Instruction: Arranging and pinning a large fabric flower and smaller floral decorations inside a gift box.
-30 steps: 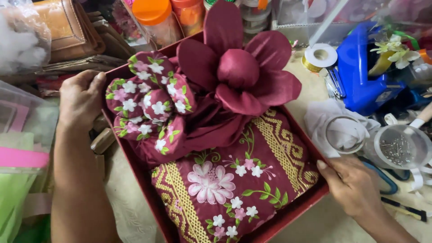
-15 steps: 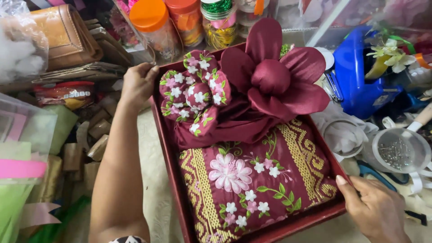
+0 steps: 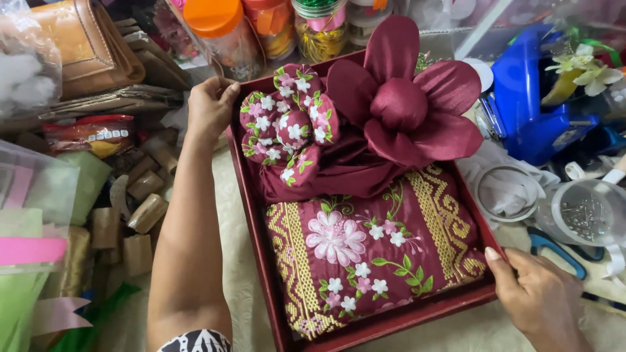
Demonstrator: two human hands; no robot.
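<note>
While the left hand [image 3: 210,107] curls its fingers over the far corner of a dark red tray [image 3: 261,254], the right hand [image 3: 538,296] presses closed fingers on the near corner. Compared with a moment ago, the tray sits turned and farther right on the cluttered counter [image 3: 225,179], carrying folded embroidered cloth [image 3: 372,251] and a fabric flower [image 3: 401,107]. Its near edge is cut off.

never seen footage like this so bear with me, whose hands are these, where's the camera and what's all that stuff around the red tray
The camera sits on a person's head and looks down at their own two bare hands. The left hand grips the far corner of a dark red tray; the right hand holds its near corner. In the tray lies maroon embroidered cloth, topped by a large fabric flower and a smaller flowered one. Around it: jars with an orange lid, a tan bag, a tub of pins.
</note>
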